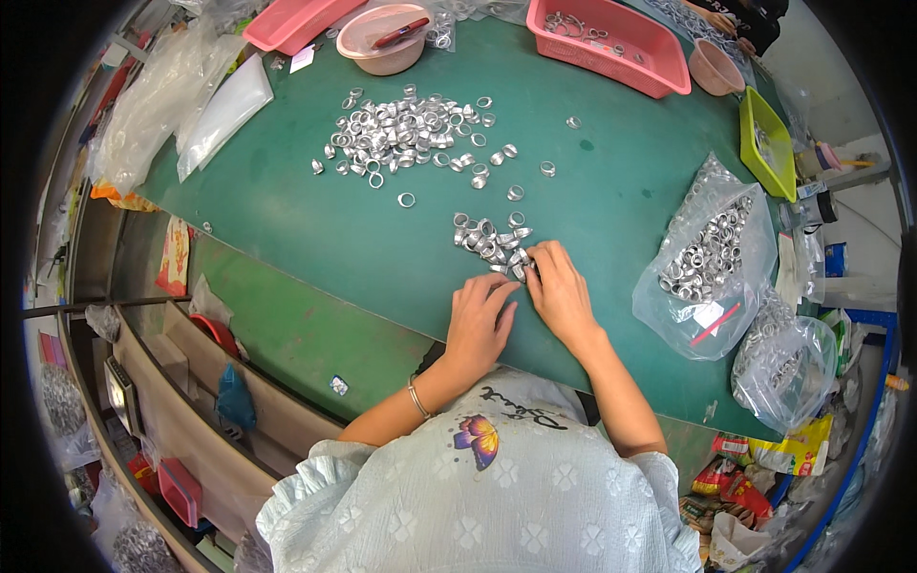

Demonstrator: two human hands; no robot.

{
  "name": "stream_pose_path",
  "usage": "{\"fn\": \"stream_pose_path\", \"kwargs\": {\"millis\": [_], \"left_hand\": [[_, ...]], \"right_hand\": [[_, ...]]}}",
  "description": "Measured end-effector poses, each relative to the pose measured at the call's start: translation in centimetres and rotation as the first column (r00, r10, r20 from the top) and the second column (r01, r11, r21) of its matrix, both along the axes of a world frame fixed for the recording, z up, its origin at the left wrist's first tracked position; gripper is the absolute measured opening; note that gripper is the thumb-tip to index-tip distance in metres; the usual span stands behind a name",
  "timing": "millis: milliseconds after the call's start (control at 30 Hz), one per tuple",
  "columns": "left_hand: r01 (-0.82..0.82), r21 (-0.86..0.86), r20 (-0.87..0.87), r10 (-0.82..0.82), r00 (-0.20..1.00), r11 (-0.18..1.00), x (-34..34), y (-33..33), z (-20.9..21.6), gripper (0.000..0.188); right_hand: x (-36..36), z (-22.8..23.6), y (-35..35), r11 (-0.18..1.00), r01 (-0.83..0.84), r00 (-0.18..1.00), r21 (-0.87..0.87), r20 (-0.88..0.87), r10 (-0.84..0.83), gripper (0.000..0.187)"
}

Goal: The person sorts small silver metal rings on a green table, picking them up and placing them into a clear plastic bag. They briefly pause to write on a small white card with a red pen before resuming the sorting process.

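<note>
Both hands work side by side at a small cluster of metal rings (491, 241) on the green table (287, 210). Left hand (478, 320) lies flat, fingers loosely curled, gripping nothing visible; right hand (559, 291) pinches rings at the cluster's near edge with its fingertips. Farther off spreads one large pile of rings (406, 134), too many to count. Two clear bags of rings (712, 258) sit right, near the table's edge. Bare green surface lies between the heaps. Two pink trays (611, 43) line the far side.
</note>
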State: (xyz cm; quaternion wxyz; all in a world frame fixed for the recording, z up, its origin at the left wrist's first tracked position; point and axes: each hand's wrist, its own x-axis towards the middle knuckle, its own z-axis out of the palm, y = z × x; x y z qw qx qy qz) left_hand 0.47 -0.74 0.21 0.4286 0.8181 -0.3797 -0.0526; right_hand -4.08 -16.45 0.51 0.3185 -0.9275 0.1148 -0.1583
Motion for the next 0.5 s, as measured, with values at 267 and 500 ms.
{"fn": "stream_pose_path", "kwargs": {"millis": [267, 500], "left_hand": [[0.006, -0.004, -0.015, -0.007, 1.000, 1.000, 0.0, 0.0, -0.2, 0.034], [0.001, 0.000, -0.022, -0.001, 1.000, 1.000, 0.0, 0.1, 0.1, 0.034]], "right_hand": [[-1.7, 1.8, -1.0, 0.966, 0.159, 0.987, 0.205, -0.030, -0.156, 0.013], [0.1, -0.5, -0.7, 1.000, -0.024, 0.994, -0.011, -0.104, 0.023, 0.029]]}}
